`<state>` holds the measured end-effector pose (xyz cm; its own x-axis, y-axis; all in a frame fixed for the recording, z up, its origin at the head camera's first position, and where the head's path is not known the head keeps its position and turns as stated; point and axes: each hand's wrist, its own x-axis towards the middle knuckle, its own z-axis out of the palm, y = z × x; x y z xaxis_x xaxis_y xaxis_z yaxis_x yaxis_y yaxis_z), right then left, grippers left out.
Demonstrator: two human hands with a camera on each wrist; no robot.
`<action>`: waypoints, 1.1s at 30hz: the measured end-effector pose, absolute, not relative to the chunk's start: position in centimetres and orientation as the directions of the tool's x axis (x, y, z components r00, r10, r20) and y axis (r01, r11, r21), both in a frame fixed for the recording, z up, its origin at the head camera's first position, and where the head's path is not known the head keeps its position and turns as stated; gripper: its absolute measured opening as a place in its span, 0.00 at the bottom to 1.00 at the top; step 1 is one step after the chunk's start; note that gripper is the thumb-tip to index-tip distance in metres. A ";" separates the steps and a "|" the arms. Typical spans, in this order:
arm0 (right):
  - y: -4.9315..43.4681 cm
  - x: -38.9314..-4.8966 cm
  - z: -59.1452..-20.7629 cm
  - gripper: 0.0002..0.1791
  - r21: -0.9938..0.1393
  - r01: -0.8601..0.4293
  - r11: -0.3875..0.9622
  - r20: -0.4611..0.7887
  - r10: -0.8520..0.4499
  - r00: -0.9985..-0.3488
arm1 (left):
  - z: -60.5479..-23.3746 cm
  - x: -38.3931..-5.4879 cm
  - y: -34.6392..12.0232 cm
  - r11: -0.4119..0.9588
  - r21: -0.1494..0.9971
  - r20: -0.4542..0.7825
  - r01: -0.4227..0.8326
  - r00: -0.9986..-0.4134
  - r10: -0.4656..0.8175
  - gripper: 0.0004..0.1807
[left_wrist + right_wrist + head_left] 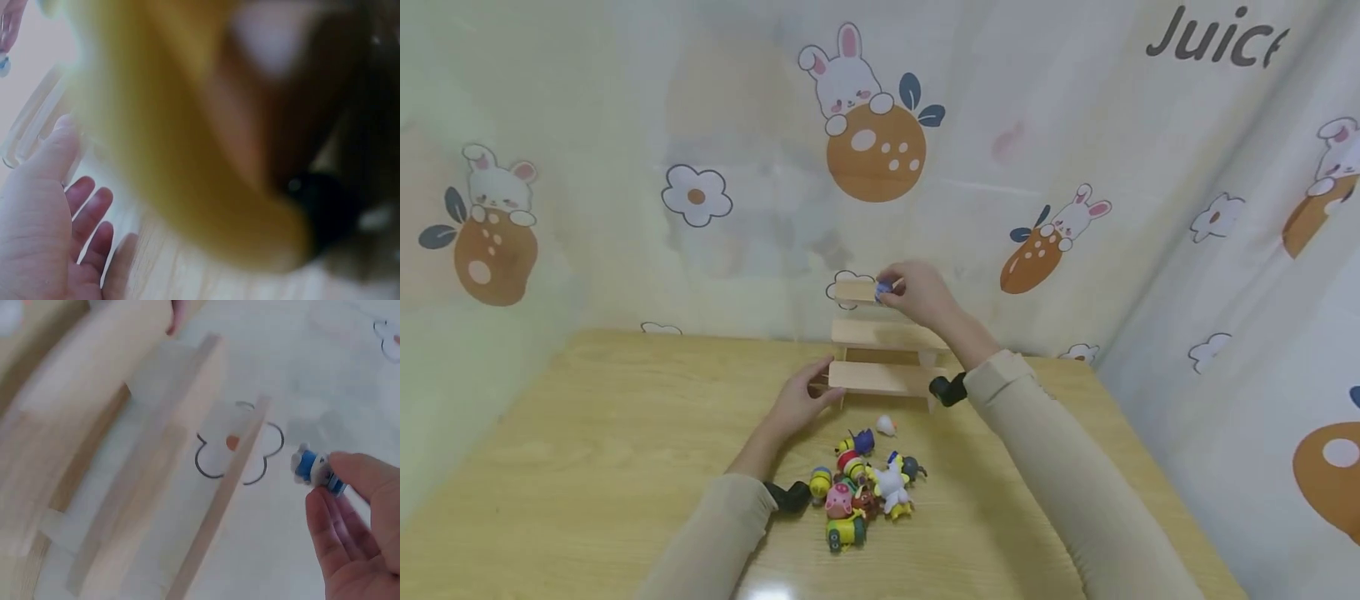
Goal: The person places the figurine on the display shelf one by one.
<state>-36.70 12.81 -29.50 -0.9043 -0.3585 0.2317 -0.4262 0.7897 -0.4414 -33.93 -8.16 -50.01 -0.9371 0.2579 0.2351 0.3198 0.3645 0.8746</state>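
My right hand (921,293) pinches a small blue-and-white toy figurine (319,469) between thumb and fingertips, at the top step of a three-tier wooden display shelf (887,379). In the right wrist view the figurine appears beside the thin top board (219,515); whether it touches the wood I cannot tell. My left hand (801,400) is at the left end of the lowest step, thumb in front, other fingers behind. Loosely spread fingers of that hand show in the left wrist view (90,215). In front of the shelf lies a pile of small toy figurines (861,492).
Among the pile are a pink pig figurine (839,500), a white figurine with yellow feet (891,487) and a yellow-green toy (846,532). A small white toy (886,426) lies nearer the shelf. Behind the wooden table (625,450) hangs a printed curtain (737,108). Something blurred and yellow fills much of the left wrist view.
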 end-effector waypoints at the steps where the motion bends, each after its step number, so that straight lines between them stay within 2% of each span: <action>1: 12.7 -37.2 -29.3 0.17 -0.445 -0.426 0.788 0.224 -0.363 -0.905 | -50.1 -33.9 -8.1 0.362 0.875 0.236 0.320 -0.937 0.259 0.39; 6: 11.9 -39.3 -29.1 0.19 -0.438 -0.447 0.780 0.207 -0.397 -0.894 | -50.1 -33.7 -8.1 0.357 0.882 0.230 0.308 -0.942 0.243 0.39; 10: 11.2 -40.4 -29.5 0.18 -0.443 -0.433 0.785 0.221 -0.372 -0.901 | -50.0 -33.8 -8.0 0.357 0.882 0.230 0.309 -0.941 0.246 0.39; 17: 10.4 -41.5 -29.7 0.16 -0.448 -0.378 0.810 0.225 -0.307 -0.925 | -50.0 -33.9 -7.9 0.364 0.880 0.228 0.305 -0.944 0.238 0.37; 25: 10.0 -42.4 -30.6 0.15 -0.387 -0.380 0.840 0.198 -0.327 -0.924 | -50.3 -33.6 -7.6 0.356 0.889 0.212 0.288 -0.948 0.239 0.38; 33: 9.5 -43.1 -31.2 0.14 -0.408 -0.404 0.819 0.214 -0.344 -0.914 | -50.1 -33.8 -7.7 0.349 0.893 0.219 0.285 -0.951 0.218 0.38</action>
<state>-43.06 9.45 -31.16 -0.9141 -0.3440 0.2145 -0.4039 0.8189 -0.4078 -33.78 -7.74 -50.05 -0.9510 0.2184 0.2187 0.2853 0.3488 0.8927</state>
